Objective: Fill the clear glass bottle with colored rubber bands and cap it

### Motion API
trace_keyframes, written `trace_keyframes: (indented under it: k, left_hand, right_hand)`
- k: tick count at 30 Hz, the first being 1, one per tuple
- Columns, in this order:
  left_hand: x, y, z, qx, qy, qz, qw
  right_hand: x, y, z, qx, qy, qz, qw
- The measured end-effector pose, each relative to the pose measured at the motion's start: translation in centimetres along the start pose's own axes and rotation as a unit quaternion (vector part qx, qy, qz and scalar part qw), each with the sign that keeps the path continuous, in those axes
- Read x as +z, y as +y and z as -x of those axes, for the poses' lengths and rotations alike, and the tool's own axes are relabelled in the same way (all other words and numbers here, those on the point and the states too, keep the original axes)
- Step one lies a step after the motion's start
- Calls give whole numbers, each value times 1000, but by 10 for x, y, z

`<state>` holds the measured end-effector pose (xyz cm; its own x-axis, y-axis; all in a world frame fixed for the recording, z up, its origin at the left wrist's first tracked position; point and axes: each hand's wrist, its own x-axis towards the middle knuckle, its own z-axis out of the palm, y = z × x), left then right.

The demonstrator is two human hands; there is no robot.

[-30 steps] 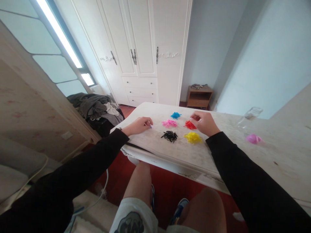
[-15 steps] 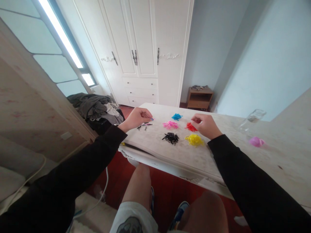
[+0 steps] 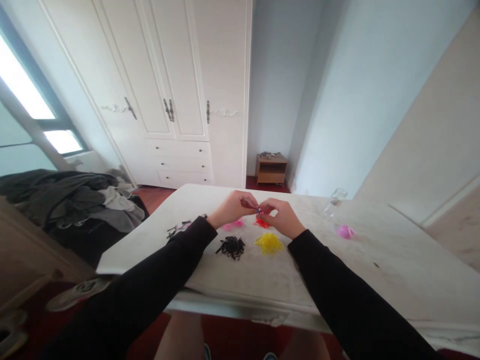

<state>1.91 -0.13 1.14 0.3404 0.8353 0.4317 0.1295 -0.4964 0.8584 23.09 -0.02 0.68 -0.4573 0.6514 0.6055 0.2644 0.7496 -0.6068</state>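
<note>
My left hand [image 3: 237,209] and my right hand [image 3: 280,216] meet fingertip to fingertip above the table, both closed in a pinch. Between them shows a tiny bluish and pinkish bit, seemingly small rubber bands [image 3: 258,210]; exact shape and count are too small to tell. Right below the fingers lies a red pile of bands [image 3: 262,223]. A pink pile [image 3: 233,225], partly covered by my left hand, is beside it. Closer to me are a black pile [image 3: 231,247] and a yellow pile [image 3: 269,243]. By my left wrist lie several loose black and pink bands [image 3: 178,229].
On the right of the white table [image 3: 337,280] are a clear glass jar [image 3: 335,202], tilted in view, and a pinkish-purple object [image 3: 345,231]. A heap of grey clothes [image 3: 75,200] lies to the left. Behind stand a white wardrobe [image 3: 225,150] and a small wooden cabinet [image 3: 272,170].
My hands have come together from apart, the right leaving the red pile and the left leaving the loose bands. The blue pile is now hidden. The view has turned right.
</note>
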Motion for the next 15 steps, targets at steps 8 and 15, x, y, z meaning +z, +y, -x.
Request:
trace_keyframes:
  k: [8,15]
  left_hand:
    - [-2,-27,-21,-19,-35,75,996]
    - [-3,-29,-10,-21,-17,54,998]
  right_hand:
    - [0,7,-2,69,62,4,996]
    - [5,2,-1,85,53,-3,995]
